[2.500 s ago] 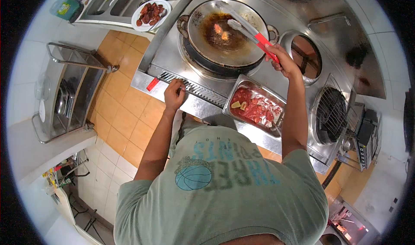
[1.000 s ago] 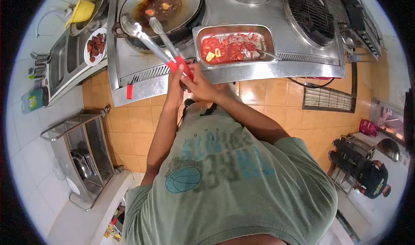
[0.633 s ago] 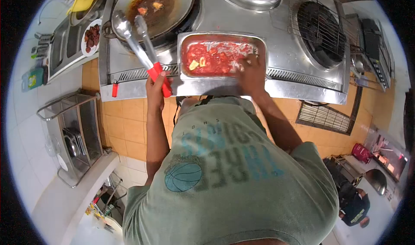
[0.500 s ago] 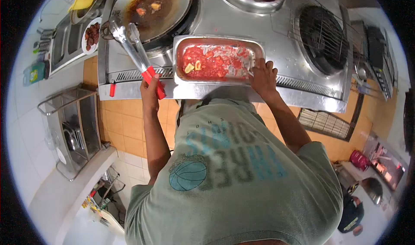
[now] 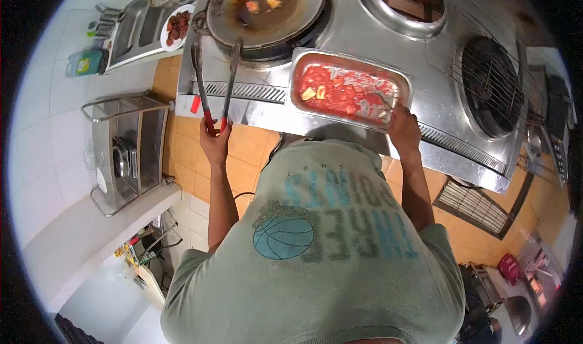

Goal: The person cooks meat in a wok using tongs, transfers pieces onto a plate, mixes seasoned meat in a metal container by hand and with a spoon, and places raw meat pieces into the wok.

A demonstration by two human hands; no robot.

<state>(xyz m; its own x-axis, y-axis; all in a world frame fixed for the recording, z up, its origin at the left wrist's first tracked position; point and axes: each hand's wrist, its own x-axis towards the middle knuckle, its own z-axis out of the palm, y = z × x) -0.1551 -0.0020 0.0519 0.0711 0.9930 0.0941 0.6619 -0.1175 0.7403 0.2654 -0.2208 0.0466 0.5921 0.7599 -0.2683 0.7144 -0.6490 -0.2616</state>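
Gripping spread tongs (image 5: 231,83), the left hand (image 5: 215,140) is left of the tray (image 5: 352,63); the right hand (image 5: 405,128) clenches a spoon (image 5: 385,103) dipped inside. The pan (image 5: 220,16) beyond holds two pieces (image 5: 274,3); the tray, much uncooked-looking red food (image 5: 331,95).

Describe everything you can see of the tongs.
The tongs have two long, slim arms that look like metal, dark in this light, with red grips at the near end. They are spread open in a V, their tips pointing forward toward the wok. The left hand holds them by the grips, near the stove's front edge. Whether a tip touches the wok cannot be told.
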